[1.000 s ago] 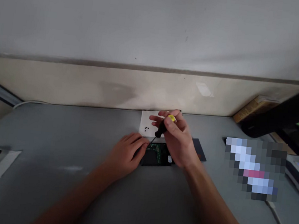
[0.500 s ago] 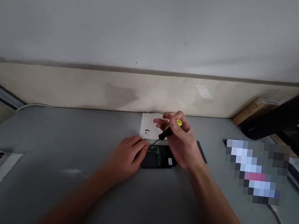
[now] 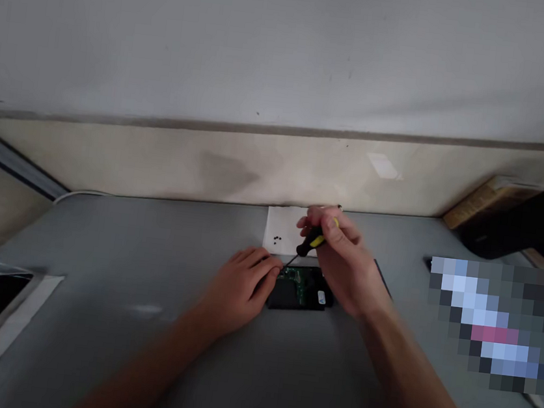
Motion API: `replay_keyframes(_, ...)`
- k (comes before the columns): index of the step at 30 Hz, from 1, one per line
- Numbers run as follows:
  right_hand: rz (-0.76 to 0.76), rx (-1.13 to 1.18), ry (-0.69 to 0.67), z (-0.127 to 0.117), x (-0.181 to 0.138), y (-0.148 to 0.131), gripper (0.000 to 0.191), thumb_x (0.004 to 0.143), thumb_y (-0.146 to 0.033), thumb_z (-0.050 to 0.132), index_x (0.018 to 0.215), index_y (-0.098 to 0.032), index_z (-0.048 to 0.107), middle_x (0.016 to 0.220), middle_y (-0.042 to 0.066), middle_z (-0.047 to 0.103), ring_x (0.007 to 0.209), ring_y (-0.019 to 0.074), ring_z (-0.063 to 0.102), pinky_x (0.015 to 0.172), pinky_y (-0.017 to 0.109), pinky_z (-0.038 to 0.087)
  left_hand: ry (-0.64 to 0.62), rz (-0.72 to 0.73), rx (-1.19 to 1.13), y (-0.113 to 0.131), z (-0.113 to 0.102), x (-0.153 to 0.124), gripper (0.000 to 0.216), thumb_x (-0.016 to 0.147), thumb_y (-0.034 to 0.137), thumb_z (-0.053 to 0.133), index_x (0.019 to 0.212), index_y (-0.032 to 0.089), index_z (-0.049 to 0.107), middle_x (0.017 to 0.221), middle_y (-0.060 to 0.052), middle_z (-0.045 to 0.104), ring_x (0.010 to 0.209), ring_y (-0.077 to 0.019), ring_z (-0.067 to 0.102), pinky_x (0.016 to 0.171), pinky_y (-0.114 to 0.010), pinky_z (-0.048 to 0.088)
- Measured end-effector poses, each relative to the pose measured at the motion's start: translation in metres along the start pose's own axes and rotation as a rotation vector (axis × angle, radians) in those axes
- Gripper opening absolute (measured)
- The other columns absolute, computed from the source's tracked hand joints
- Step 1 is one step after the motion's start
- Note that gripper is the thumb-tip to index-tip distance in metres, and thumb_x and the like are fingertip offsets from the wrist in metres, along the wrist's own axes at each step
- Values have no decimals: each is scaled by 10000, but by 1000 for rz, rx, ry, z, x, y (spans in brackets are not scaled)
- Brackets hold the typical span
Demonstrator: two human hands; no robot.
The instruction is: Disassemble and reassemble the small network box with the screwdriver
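My right hand (image 3: pixel 347 258) grips a black and yellow screwdriver (image 3: pixel 311 240), its thin shaft slanting down to the left. The tip meets the upper left part of an opened phone (image 3: pixel 298 292), where green circuit board shows. This phone lies flat on the grey table, with a small white sticker at its right end. My left hand (image 3: pixel 246 283) holds the phone's left edge, thumb and fingers close beside the screwdriver tip. Behind the phone, several tiny dark screws (image 3: pixel 276 239) rest on a white sheet of paper (image 3: pixel 284 222), partly covered by my right hand.
A dark flat panel (image 3: pixel 383 279) shows behind my right wrist. Further right lie a blurred-out device (image 3: pixel 489 320) with a cable, a book (image 3: pixel 491 199) and a large black object (image 3: pixel 521 216). The wall (image 3: pixel 168 163) borders the table's back.
The whole view has shifted, so everything sits further right. My right hand's outstretched fingers have curled in closer to the screwdriver handle. My left hand keeps its place on the phone.
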State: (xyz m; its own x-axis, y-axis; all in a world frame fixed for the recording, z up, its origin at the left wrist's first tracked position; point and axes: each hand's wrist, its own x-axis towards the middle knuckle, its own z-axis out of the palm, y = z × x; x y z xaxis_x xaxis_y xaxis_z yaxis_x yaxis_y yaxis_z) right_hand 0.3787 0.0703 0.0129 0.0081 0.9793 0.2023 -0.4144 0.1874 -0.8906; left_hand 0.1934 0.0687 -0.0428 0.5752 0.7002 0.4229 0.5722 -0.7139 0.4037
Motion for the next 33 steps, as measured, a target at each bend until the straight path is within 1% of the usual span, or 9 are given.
replay_keyframes(3, -18, -33, 1, 0, -1, 3, 413, 818, -516, 789, 737, -234, 498, 823, -22, 651, 706, 138, 655, 706, 316, 517, -17, -4, -20, -1, 0, 0, 266, 1053, 204, 402, 1099, 196, 664, 993, -72, 688, 944, -238, 651, 864, -422, 538)
replay_keyframes(6, -82, -128, 29, 2, -1, 5, 436, 853, -558, 737, 754, -247, 447, 586, -84, 509, 499, 102, 524, 564, 282, 442, -18, -11, -24, -1, -1, 0, 264, 1054, 210, 407, 1079, 200, 670, 966, -69, 686, 919, -239, 647, 842, -419, 535)
replay_keyframes(11, -54, -33, 5, 6, 0, 3, 434, 953, -650, 517, 932, -241, 660, 694, -17, 547, 658, 140, 556, 661, 314, 471, -16, -1, -20, 0, -3, 0, 262, 1063, 211, 396, 1088, 207, 656, 986, -66, 693, 942, -235, 645, 853, -401, 526)
replay_keyframes(14, -25, -7, 15, 7, -1, 3, 327, 853, -563, 720, 844, -247, 639, 844, -4, 623, 792, 149, 636, 756, 316, 507, -12, 10, -28, -1, -3, -1, 258, 1063, 207, 395, 1076, 197, 653, 997, -68, 693, 943, -231, 642, 860, -401, 529)
replay_keyframes(16, -21, -27, 17, 5, -1, 4, 381, 799, -544, 784, 796, -244, 549, 810, -30, 621, 738, 141, 650, 732, 315, 518, -19, 21, -28, -2, -4, -1, 259, 1064, 207, 394, 1080, 190, 652, 1008, -69, 695, 945, -229, 644, 868, -402, 534)
replay_keyframes(19, -100, -210, 70, 2, -1, 6, 440, 824, -545, 763, 781, -247, 443, 672, -75, 519, 563, 99, 538, 597, 276, 469, -40, 42, -6, -4, -5, -1, 270, 1069, 218, 389, 1126, 182, 650, 1040, -74, 700, 965, -229, 650, 893, -403, 540)
replay_keyframes(24, -212, -484, 83, 2, -3, 5, 323, 953, -554, 583, 1050, -247, 618, 874, -2, 597, 754, 127, 573, 694, 292, 503, -87, 63, 49, -6, -10, -2, 305, 1080, 250, 357, 1185, 200, 639, 1120, -83, 703, 1021, -234, 656, 915, -400, 546)
replay_keyframes(28, -168, -392, -1, 4, -3, 3, 318, 905, -529, 664, 832, -230, 581, 785, -2, 665, 738, 142, 658, 701, 307, 532, -132, 63, 70, -4, -12, -2, 323, 1082, 261, 345, 1196, 188, 638, 1113, -91, 697, 1014, -246, 653, 913, -424, 544)
replay_keyframes(33, -109, -344, 52, 3, -2, 6, 451, 802, -591, 761, 755, -243, 479, 583, -71, 551, 560, 121, 596, 592, 289, 482, -150, 58, 78, -3, -12, -2, 332, 1081, 259, 336, 1206, 185, 635, 1119, -96, 696, 1010, -250, 655, 906, -430, 539)
